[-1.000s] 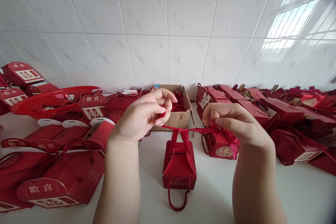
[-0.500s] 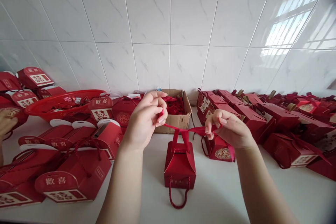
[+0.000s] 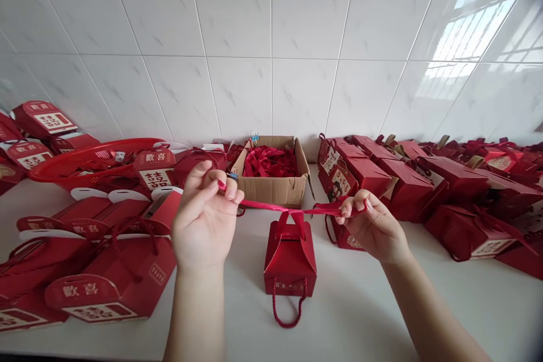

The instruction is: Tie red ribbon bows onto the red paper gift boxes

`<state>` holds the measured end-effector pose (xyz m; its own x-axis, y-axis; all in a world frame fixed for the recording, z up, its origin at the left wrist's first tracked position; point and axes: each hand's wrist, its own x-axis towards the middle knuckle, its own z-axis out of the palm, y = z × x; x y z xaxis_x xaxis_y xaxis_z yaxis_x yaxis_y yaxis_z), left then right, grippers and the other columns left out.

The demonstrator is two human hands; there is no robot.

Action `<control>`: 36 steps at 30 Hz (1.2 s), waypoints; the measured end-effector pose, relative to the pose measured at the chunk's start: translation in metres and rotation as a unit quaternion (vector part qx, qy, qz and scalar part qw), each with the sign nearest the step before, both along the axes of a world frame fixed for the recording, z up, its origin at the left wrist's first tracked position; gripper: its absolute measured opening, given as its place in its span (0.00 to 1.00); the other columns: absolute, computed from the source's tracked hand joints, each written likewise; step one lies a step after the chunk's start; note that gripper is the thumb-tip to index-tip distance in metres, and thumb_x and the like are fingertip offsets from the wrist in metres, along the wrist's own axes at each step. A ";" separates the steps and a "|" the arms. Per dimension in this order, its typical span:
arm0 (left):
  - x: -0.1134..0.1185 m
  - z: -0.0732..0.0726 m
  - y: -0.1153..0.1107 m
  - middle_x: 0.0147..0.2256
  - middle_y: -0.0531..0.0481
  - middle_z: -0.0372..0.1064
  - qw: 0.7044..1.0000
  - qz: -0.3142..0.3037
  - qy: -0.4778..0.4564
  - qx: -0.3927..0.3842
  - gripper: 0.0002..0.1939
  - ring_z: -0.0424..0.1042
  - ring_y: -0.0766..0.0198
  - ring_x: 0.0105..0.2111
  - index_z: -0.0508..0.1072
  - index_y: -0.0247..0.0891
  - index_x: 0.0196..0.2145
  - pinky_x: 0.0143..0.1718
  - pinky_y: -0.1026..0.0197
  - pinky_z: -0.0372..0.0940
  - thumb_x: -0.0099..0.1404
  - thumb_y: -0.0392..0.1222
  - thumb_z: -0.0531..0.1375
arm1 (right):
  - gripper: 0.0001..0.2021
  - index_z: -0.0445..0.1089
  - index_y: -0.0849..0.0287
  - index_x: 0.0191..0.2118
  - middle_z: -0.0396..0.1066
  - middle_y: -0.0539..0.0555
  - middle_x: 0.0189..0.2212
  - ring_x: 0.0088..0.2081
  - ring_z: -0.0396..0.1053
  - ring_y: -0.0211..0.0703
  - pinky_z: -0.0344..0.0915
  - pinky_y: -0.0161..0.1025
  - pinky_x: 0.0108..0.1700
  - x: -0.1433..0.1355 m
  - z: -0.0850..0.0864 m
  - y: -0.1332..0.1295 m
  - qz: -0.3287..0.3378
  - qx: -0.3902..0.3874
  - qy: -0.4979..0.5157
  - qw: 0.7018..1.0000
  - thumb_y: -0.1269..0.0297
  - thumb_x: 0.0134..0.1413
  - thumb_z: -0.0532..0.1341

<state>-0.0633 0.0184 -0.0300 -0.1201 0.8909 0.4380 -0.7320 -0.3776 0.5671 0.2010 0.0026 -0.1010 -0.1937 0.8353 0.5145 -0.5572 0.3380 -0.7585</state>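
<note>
A small red gift box [image 3: 290, 263] stands upright on the white table, with a twisted cord handle [image 3: 287, 322] hanging down its near side. A red ribbon [image 3: 271, 207] rises from the box top and crosses at a knot just above it. My left hand [image 3: 207, 212] pinches one end of the ribbon, off to the left. To the right, my right hand [image 3: 369, 223] grips the other end. Between both hands the ribbon is stretched nearly level. Neither hand touches the box.
Behind the box sits a cardboard carton [image 3: 271, 189] filled with red ribbons. More red boxes [image 3: 114, 277] crowd the left side, in front of a red plastic basket [image 3: 51, 172] holding small packets. Rows of red boxes [image 3: 407, 181] line the right. A tiled wall [image 3: 237, 96] closes the back.
My left hand has moved left and my right hand slightly right, drawing the ribbon longer and tighter over the box. A co-worker's hand at the far left is out of view now.
</note>
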 end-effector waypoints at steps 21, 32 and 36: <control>-0.014 -0.026 0.013 0.23 0.52 0.65 0.971 0.102 -0.118 -0.181 0.11 0.67 0.69 0.22 0.71 0.33 0.31 0.23 0.69 0.67 0.53 0.24 0.52 | 0.06 0.67 0.53 0.27 0.62 0.49 0.21 0.34 0.66 0.41 0.66 0.38 0.40 0.005 -0.017 -0.006 -0.133 -0.062 0.098 0.984 0.61 0.51 0.64; -0.030 -0.031 0.014 0.22 0.54 0.65 0.974 0.103 -0.083 -0.182 0.12 0.64 0.71 0.19 0.71 0.34 0.30 0.21 0.70 0.64 0.50 0.24 0.53 | 0.08 0.64 0.56 0.24 0.50 0.45 0.15 0.23 0.57 0.36 0.66 0.39 0.37 0.004 -0.014 -0.009 -0.088 -0.104 0.100 0.986 0.63 0.48 0.63; -0.034 -0.033 0.016 0.22 0.54 0.65 0.974 0.108 -0.057 -0.189 0.12 0.64 0.71 0.19 0.71 0.34 0.29 0.20 0.69 0.64 0.48 0.24 0.54 | 0.09 0.62 0.55 0.22 0.41 0.44 0.14 0.19 0.46 0.36 0.59 0.37 0.26 0.001 -0.011 -0.010 -0.102 -0.105 0.074 0.986 0.62 0.48 0.61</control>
